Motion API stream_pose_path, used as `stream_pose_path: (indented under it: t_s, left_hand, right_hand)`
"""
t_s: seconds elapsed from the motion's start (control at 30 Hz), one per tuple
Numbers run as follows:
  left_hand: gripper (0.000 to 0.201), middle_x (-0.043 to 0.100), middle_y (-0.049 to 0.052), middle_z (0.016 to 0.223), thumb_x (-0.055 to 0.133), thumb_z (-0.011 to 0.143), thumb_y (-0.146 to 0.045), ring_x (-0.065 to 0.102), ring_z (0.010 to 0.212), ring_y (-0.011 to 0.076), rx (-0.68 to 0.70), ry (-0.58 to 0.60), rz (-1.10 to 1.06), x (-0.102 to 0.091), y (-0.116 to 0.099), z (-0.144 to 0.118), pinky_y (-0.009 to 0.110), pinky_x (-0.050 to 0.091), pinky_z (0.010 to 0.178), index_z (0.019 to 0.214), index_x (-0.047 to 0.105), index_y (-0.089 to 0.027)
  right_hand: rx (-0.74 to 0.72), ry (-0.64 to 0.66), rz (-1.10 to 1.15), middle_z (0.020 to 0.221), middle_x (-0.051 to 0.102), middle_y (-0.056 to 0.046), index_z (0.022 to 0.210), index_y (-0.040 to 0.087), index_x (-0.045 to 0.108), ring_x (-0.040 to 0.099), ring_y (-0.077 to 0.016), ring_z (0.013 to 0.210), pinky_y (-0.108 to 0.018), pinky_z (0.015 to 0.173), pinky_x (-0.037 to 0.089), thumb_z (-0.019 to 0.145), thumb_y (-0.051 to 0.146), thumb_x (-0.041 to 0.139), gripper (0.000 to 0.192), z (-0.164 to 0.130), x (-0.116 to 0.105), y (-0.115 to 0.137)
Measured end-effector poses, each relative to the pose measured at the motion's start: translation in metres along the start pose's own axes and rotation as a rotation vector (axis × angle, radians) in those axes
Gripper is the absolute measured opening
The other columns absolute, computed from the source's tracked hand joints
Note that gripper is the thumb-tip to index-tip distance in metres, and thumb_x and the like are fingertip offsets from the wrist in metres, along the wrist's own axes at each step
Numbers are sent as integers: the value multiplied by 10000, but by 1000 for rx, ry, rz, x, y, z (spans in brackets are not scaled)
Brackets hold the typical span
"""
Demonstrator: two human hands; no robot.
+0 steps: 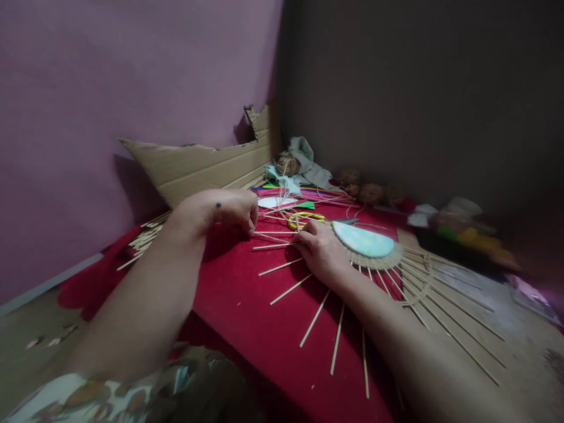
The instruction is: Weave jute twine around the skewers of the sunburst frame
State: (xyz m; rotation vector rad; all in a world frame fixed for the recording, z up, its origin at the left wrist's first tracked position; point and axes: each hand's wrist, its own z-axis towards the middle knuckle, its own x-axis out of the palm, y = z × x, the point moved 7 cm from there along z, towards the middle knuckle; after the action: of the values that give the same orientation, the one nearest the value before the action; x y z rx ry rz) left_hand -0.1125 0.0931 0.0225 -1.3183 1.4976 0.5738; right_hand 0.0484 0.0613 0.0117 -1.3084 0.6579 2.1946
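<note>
A half-round woven piece [379, 265] lies on red cloth, with thin pale sticks [315, 318] fanning out from its rim and a pale blue-green patterned half-circle [365, 239] at its centre. My right hand [321, 249] rests over its left side, fingers pinched at the sticks near the rim. To the left, my left hand [240, 212] is closed beside the stick tips. Thin pale strands run between both hands; whether they are twine or sticks is unclear, and what the left fingers hold is hidden. Yellow-handled scissors [304, 220] lie just behind my right hand.
Cardboard [207, 167] leans against the purple wall. Balls of twine [288, 165] and crumpled pale cloth [308, 163] sit at the back. Loose sticks [143, 239] lie left, behind my left forearm. The red cloth [255, 335] covers the work surface; blurred items stand at right.
</note>
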Motion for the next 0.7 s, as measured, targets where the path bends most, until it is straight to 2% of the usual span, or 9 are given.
stream_pose_path:
  t_s: [0.17,0.3,0.4,0.47,0.6,0.67,0.7]
  left_hand:
    - [84,592,-27,510,626,625,-227,464,497,101,-63,-88,138,-5,-2,2,215,294,485,621,708,-210]
    - [61,614,-22,547,646,623,-217,493,533,111,-100,-73,130,-5,-5,0,213,301,490,636,704,-202]
    - [66,603,-21,543,642,633,-214,501,555,121,-53,-28,101,-2,-9,-2,224,320,512,644,704,-193]
    - [77,610,-17,551,642,631,-214,509,564,130,-74,-23,104,-2,-8,-3,234,327,523,658,711,-192]
    - [61,627,-6,556,658,614,-197,519,553,137,-134,-59,123,-3,-3,-2,244,322,510,649,706,-184]
    - [24,611,-10,525,664,605,-186,509,532,129,-114,-70,120,-2,-3,0,239,316,500,602,687,-183]
    - [25,597,-16,504,668,596,-185,501,518,123,-83,-112,118,-3,-4,1,234,313,497,572,674,-185]
  right_hand:
    - [33,33,-129,834,587,-92,850,181,700,490,-202,792,-318,711,358,895,239,534,181,-1,0,1]
    - [41,47,-252,800,586,-78,864,216,694,458,-207,773,-333,724,331,907,245,510,191,-2,1,1]
    - [52,67,-219,801,582,-71,871,223,691,453,-198,769,-324,726,325,902,228,519,175,-2,2,0]
    - [71,76,-173,810,585,-75,874,213,691,455,-198,780,-319,729,324,903,233,521,173,-1,2,-2]
    - [93,95,-118,818,580,-84,867,187,690,456,-197,789,-303,707,324,902,221,520,176,-1,2,-3]
    - [88,96,-119,825,580,-89,869,182,688,459,-200,794,-299,697,330,907,221,509,187,-2,2,-2]
    - [83,90,-126,826,580,-89,870,182,687,460,-202,796,-299,696,334,911,224,503,193,-2,2,-2]
